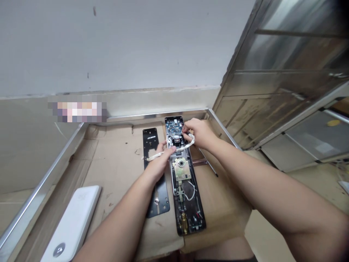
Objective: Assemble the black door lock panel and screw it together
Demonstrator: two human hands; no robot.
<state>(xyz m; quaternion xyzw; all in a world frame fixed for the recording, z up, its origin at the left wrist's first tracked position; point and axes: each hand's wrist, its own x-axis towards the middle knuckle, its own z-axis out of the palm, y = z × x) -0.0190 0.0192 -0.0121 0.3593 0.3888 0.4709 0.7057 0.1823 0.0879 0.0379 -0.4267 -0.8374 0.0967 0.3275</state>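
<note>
An opened electronic door lock [181, 169], long and black, lies on cardboard with its inner parts facing up. At its far end is a blue circuit board [171, 127]. My left hand [158, 163] grips the lock's left edge, its thumb over a white cable [155, 156] that crosses the housing. My right hand [200, 133] pinches close to the board's right side, where the cable loops up to the fingertips; the cable end itself is hidden. A black mounting plate [160, 202] lies left of the lock, partly behind my left hand.
A white power bank [75, 220] lies at the near left. Right of the lock is a thin dark rod resembling a screwdriver [212, 169]. A metal rim [152, 116] borders the cardboard-lined table [117, 163]. A metal door panel [256, 83] stands at the right.
</note>
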